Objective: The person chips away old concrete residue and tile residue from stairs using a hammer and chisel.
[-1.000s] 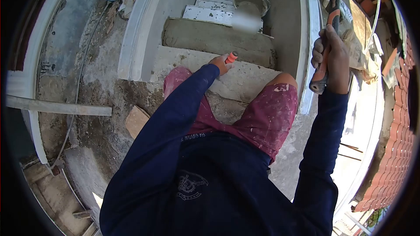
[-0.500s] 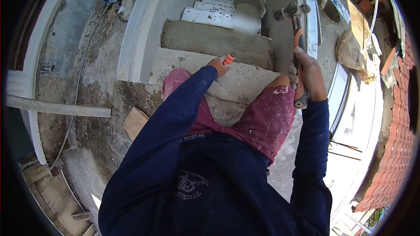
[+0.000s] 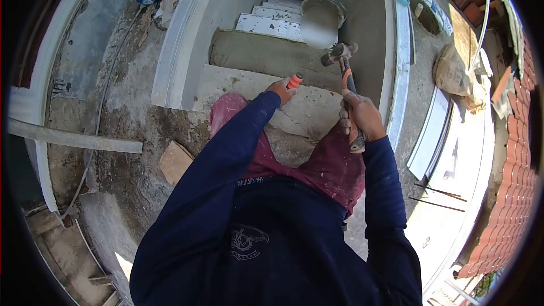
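Observation:
My right hand (image 3: pixel 365 116) is wrapped round the handle of a hammer (image 3: pixel 347 73), whose dark metal head points up and away from me. Lower and to the left, my left hand (image 3: pixel 281 92) grips an orange-handled chisel (image 3: pixel 294 81). Only its handle and dark top end show; the blade is hidden under the hand. That hand is over the pale concrete top step (image 3: pixel 243 79), in front of my knees. The hammer head is apart from the chisel, up and to its right.
Below the top step lies a grey cement step (image 3: pixel 255 51), then white-faced stairs (image 3: pixel 269 24) going down. A bucket (image 3: pixel 323 20) stands on them. White door-frame posts (image 3: pixel 175 73) flank the opening. A sack (image 3: pixel 451 71) and a broken-open bag (image 3: pixel 428 14) lie at right, a wooden board (image 3: pixel 177 161) at left.
My right hand has brought the hammer leftward and down, closer to the chisel. My left hand stays almost where it was, and my right knee has shifted slightly inward.

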A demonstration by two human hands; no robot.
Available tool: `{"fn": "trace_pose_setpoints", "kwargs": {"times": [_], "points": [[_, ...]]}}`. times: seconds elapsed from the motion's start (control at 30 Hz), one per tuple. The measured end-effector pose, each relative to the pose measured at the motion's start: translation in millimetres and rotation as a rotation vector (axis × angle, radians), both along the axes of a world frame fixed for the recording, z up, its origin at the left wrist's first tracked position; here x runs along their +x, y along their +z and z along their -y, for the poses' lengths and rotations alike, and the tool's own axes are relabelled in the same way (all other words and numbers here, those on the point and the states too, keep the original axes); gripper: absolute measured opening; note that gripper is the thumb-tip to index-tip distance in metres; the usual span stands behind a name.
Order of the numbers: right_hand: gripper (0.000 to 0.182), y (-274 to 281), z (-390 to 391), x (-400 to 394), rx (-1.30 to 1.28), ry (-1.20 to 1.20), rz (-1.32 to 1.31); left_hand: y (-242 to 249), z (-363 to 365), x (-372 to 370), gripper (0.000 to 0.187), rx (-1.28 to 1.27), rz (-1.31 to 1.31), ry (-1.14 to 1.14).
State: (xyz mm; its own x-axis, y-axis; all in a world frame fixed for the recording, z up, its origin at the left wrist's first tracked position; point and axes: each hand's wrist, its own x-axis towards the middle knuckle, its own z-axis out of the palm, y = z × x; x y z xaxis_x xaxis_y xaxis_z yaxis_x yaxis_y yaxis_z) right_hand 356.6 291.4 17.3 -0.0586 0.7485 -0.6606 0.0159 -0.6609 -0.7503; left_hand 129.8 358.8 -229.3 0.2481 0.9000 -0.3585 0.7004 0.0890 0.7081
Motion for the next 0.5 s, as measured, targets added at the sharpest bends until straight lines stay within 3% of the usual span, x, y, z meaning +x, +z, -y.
{"fn": "trace_pose_setpoints", "kwargs": {"times": [0.13, 0.17, 0.23, 0.3, 0.33, 0.37, 0.4, 0.5], "points": [[0.031, 111.8, -39.2, 15.4, 0.481, -0.22, -0.028, 3.2, -3.7, -2.6, 0.058, -0.091, 0.076, -0.021], [0.031, 120.3, -54.3, 14.7, 0.618, -0.306, -0.039, 10.6, -5.1, -2.9, 0.058, -0.082, 0.064, -0.017], [0.031, 75.4, -91.6, 19.6, 0.878, -0.396, -0.136, 23.8, 1.9, -1.7, 0.058, -0.072, 0.041, -0.002], [0.031, 32.7, -57.8, -29.7, 0.65, -0.427, 0.075, 19.7, 0.9, 0.9, 0.057, -0.047, -0.004, -0.009], [0.031, -19.9, -33.5, -40.4, 0.516, -0.22, 0.367, 16.8, 0.2, -0.4, 0.057, -0.032, -0.031, -0.02], [0.031, -49.7, -8.7, -38.9, 0.076, 0.109, 0.273, 12.7, 4.1, -1.8, 0.056, -0.023, -0.024, -0.02], [0.03, -81.3, 1.9, -33.9, -0.089, 0.201, 0.186, 8.4, 8.1, -3.8, 0.055, -0.01, -0.014, -0.015], [0.025, -65.7, 38.4, -13.6, -0.168, -0.009, -0.03, -5.2, -8.7, -7.1, 0.053, -0.037, 0.031, -0.036]]}}
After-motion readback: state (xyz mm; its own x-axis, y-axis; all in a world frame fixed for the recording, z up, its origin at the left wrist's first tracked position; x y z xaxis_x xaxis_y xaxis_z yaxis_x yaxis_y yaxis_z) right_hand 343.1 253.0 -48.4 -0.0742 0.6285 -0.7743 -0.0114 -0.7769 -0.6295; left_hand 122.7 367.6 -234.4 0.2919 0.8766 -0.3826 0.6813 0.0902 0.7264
